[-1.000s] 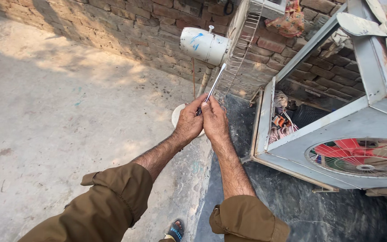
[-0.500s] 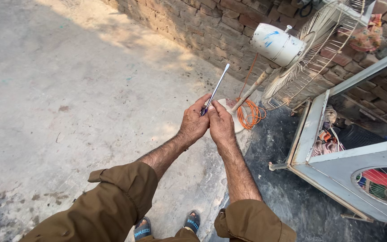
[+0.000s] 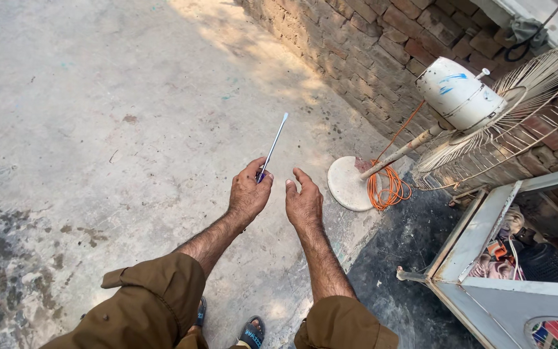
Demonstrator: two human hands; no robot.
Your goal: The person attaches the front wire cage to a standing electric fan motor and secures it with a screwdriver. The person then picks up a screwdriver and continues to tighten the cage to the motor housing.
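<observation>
Outdoors, at the centre of the frame, I see the left hand pinched shut on a slim screwdriver, its shaft angled up toward the brick wall, while the right hand hangs beside it with fingers apart, empty. To handle the tool well, I would grip lower on the handle (only fingertips hold it). A pedestal fan leans at right.

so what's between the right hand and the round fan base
Nothing: in the head view only bare concrete floor lies between the right hand and the round fan base.
</observation>
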